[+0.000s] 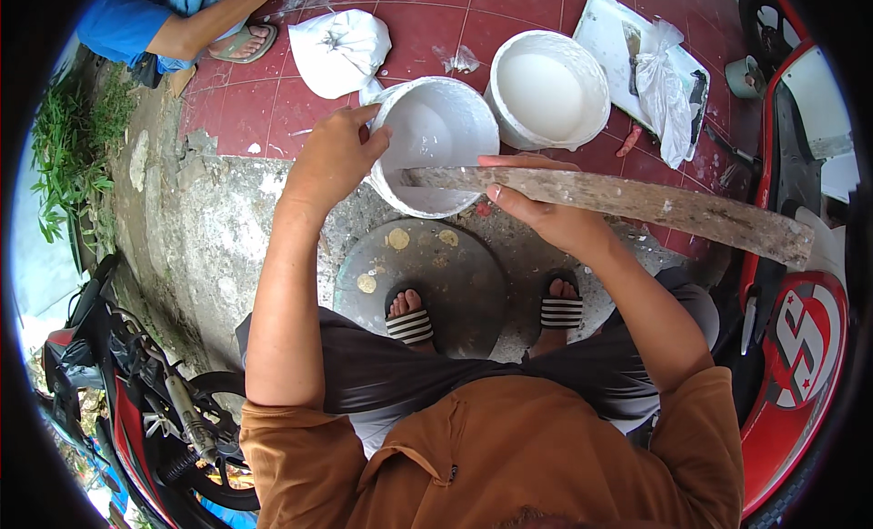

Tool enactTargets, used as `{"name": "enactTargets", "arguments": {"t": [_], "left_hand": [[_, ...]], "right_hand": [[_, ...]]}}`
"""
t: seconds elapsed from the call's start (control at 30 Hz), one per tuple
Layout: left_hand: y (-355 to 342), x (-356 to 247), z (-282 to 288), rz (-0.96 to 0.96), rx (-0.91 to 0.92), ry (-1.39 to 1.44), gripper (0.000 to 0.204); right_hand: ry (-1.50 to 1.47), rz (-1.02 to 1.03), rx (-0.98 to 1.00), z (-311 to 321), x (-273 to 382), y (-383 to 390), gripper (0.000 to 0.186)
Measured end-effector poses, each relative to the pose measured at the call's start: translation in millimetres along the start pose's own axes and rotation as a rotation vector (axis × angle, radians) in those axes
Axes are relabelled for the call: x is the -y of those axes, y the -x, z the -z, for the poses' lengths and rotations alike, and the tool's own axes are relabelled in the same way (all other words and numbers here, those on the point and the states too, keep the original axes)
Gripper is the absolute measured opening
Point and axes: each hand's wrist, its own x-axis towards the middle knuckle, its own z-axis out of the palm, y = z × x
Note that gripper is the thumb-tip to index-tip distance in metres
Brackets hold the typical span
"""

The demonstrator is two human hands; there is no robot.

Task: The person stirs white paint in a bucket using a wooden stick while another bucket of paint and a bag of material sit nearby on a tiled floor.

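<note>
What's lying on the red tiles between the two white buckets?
Nothing: in the head view the held bucket and the paint-filled bucket nearly touch, with only a sliver of bare red tile visible above the gap.

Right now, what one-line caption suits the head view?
Left hand grips the rim of a white bucket while right hand holds a long wooden stick into it.

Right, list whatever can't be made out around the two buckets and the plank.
- Head view: the near bucket's lower wall and base, covered by the wooden plank and left hand.
- The right hand's fingers' undersides, behind the plank.
- What lies under the crumpled plastic bag on the white tray.
- The far bucket's depth: flat white inside.
</note>
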Motion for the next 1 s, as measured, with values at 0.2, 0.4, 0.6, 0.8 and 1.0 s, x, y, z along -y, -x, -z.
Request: {"name": "enactTargets", "arguments": {"t": [0.2, 0.4, 0.6, 0.8, 1.0], "left_hand": [[5, -9, 1, 0.006, -0.027, 0.002, 0.041], [2, -8, 1, 0.047, 0.019, -0.003, 0.043], [4, -4, 2, 0.025, 0.005, -0.005, 0.044], [4, -6, 2, 0.014, 0.027, 0.003, 0.044], [3, -4, 2, 0.028, 0.008, -0.001, 0.042]], "right_hand": [[-0.089, 0.090, -0.109, 7, 1, -9, 0.032], [-0.011, -0.068, -0.089, 11, 5, -1, 0.030], [0.119, 0.102, -0.068, -3, -7, -2, 0.028], [-0.030, 0.026, -0.123, 3, -7, -7, 0.033], [0.024, -0.085, -0.066, 4, 3, -1, 0.028]]}}
